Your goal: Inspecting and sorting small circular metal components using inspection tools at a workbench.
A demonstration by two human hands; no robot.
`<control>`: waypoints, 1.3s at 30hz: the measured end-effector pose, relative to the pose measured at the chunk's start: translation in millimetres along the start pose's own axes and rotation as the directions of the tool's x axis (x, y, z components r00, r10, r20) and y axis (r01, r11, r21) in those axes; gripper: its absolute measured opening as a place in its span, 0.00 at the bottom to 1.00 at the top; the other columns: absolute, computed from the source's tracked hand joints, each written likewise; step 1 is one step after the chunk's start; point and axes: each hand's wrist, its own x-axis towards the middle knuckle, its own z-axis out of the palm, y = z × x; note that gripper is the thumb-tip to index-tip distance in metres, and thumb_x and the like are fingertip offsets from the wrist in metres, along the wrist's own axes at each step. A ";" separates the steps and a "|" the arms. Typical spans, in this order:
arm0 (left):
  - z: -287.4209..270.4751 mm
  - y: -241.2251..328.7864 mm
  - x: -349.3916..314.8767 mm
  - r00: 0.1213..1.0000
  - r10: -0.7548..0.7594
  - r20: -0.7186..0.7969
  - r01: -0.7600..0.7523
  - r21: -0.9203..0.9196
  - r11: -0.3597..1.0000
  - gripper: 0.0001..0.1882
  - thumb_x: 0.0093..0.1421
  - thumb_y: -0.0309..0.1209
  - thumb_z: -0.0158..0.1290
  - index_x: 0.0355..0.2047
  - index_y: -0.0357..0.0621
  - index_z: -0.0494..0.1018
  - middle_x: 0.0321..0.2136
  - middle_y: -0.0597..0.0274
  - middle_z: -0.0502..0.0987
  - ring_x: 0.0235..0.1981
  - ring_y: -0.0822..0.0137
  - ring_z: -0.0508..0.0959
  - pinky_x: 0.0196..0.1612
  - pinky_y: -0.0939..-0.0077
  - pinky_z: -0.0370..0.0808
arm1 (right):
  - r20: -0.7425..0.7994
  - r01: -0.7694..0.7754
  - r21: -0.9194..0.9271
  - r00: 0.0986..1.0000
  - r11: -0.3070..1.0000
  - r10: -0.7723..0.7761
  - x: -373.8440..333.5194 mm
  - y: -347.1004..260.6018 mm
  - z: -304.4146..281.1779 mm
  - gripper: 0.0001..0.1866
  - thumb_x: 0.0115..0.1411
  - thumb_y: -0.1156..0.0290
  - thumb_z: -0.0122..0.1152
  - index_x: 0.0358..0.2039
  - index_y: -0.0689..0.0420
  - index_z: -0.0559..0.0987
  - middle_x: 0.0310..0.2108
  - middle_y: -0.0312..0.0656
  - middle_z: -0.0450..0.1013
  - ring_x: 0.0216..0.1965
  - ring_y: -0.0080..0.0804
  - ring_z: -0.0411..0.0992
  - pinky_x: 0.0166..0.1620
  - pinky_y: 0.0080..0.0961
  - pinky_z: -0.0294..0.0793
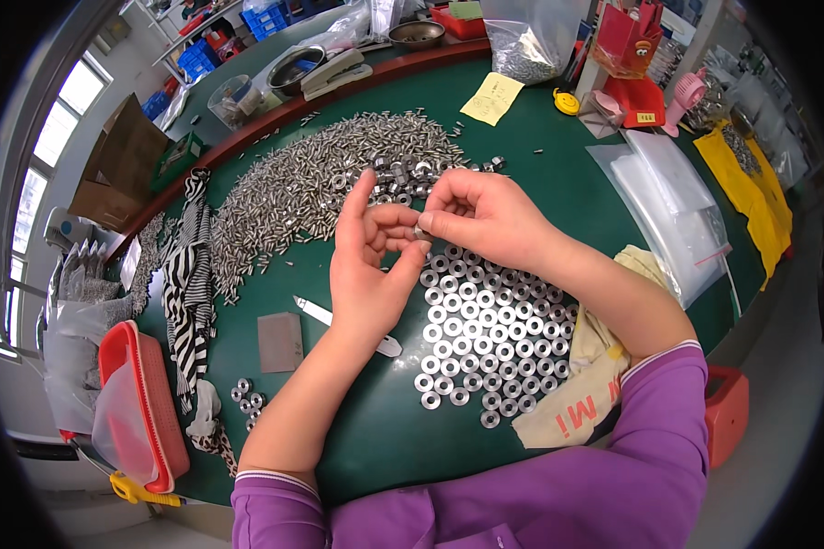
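My left hand [368,261] and my right hand [485,218] meet over the middle of the green table. A small metal part [420,232] sits between their fingertips, mostly covered, so its exact shape is hard to make out. Thumb and fingers of my right hand pinch it from the right. My left thumb and middle fingers close on it from the left, while the index finger points up. Below my right hand lie flat metal rings [471,329] in rough rows. Just behind the hands is a cluster of thicker metal collars [395,178], beside a wide heap of small metal pins [288,188].
A grey block [280,342] and a white-handled knife [313,310] lie left of my left forearm. Several collars [247,399] sit nearby, with striped cloth [185,293] and a red basket [160,412] farther left. Plastic bags [664,206] and beige cloth [558,416] lie right.
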 end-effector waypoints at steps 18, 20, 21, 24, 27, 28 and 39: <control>-3.5 -4.9 -1.2 0.978 -0.208 -0.034 0.190 -0.285 0.940 0.35 0.60 0.18 0.49 0.65 0.40 0.47 0.45 0.52 0.72 0.45 0.67 0.75 0.49 0.74 0.74 | 0.048 -0.096 0.124 0.995 0.988 0.091 3.8 9.0 -0.1 0.08 0.64 0.68 0.55 0.35 0.60 0.74 0.29 0.33 0.74 0.31 0.17 0.71 0.36 0.16 0.72; -3.8 -4.2 -0.7 0.976 -0.217 -0.036 0.200 -0.267 0.943 0.32 0.62 0.20 0.49 0.64 0.39 0.49 0.45 0.52 0.73 0.45 0.66 0.76 0.50 0.70 0.75 | 0.049 -0.096 0.117 0.995 0.988 0.091 3.6 9.0 -0.3 0.08 0.64 0.68 0.55 0.34 0.60 0.74 0.29 0.33 0.74 0.31 0.17 0.71 0.36 0.16 0.72; -3.9 -4.0 -0.4 0.974 -0.222 -0.038 0.205 -0.263 0.943 0.31 0.62 0.21 0.49 0.64 0.38 0.50 0.45 0.52 0.73 0.45 0.66 0.76 0.49 0.70 0.76 | 0.050 -0.093 0.107 0.995 0.990 0.088 3.9 10.8 -0.2 0.08 0.64 0.68 0.56 0.34 0.60 0.74 0.28 0.33 0.74 0.31 0.16 0.71 0.35 0.16 0.71; -3.6 -3.7 0.8 0.974 -0.222 -0.037 0.204 -0.270 0.941 0.30 0.63 0.22 0.49 0.63 0.37 0.51 0.45 0.52 0.73 0.44 0.66 0.76 0.48 0.70 0.77 | 0.048 -0.081 0.097 0.996 0.992 0.077 3.6 10.8 -0.4 0.08 0.64 0.69 0.56 0.33 0.60 0.74 0.27 0.32 0.73 0.31 0.16 0.70 0.35 0.16 0.71; -3.6 -0.4 3.1 0.970 -0.243 -0.027 0.224 -0.296 0.929 0.30 0.62 0.20 0.48 0.62 0.37 0.51 0.45 0.52 0.72 0.44 0.66 0.76 0.48 0.71 0.77 | 0.047 -0.078 0.079 0.996 0.994 0.074 4.3 10.7 -1.5 0.08 0.64 0.69 0.56 0.33 0.61 0.75 0.27 0.32 0.73 0.30 0.16 0.70 0.35 0.15 0.71; -4.0 1.5 3.7 0.964 -0.266 -0.020 0.246 -0.314 0.917 0.30 0.61 0.17 0.47 0.62 0.38 0.51 0.46 0.51 0.71 0.45 0.66 0.76 0.48 0.72 0.77 | 0.046 -0.082 0.060 0.996 0.995 0.079 4.4 10.3 -1.6 0.07 0.64 0.70 0.56 0.33 0.61 0.75 0.27 0.32 0.73 0.30 0.16 0.70 0.35 0.15 0.71; -81.3 64.4 -1.8 0.951 -0.258 -0.169 0.149 -0.479 0.865 0.13 0.63 0.24 0.50 0.48 0.35 0.68 0.44 0.54 0.75 0.42 0.63 0.79 0.46 0.76 0.77 | -0.080 0.162 -0.156 0.981 0.974 -0.176 -10.4 -23.7 4.3 0.09 0.60 0.75 0.57 0.41 0.60 0.77 0.37 0.34 0.74 0.36 0.18 0.72 0.43 0.19 0.72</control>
